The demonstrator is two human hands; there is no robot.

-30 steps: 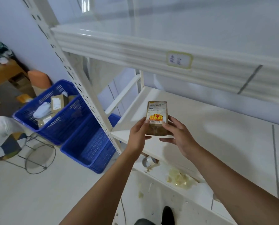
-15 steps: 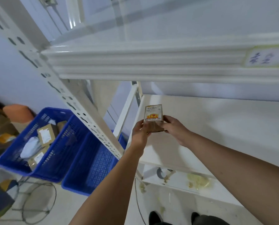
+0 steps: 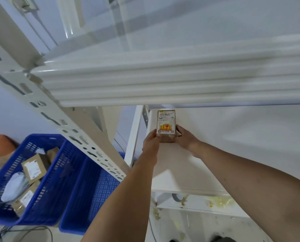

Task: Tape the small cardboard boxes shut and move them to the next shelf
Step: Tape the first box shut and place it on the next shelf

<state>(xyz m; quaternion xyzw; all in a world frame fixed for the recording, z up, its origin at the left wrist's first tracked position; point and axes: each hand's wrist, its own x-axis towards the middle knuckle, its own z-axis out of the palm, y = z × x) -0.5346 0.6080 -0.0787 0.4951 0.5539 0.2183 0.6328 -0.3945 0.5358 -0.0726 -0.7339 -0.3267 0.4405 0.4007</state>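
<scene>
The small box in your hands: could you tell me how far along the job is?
Done: small box is at the white shelf; its taping cannot be judged. In hand: left hand and right hand grip it, unreleased. Left: more boxes wait in the blue basket.

The small cardboard box (image 3: 166, 124) has been carried deeper over the shelf (image 3: 233, 145), now near its back left corner. Both arms are stretched further, the left hand (image 3: 151, 142) and right hand (image 3: 185, 139) moved in with it.

Arms outstretched; left grip (image 3: 151, 142), right grip (image 3: 186, 139) clasp box (image 3: 165, 123).
</scene>
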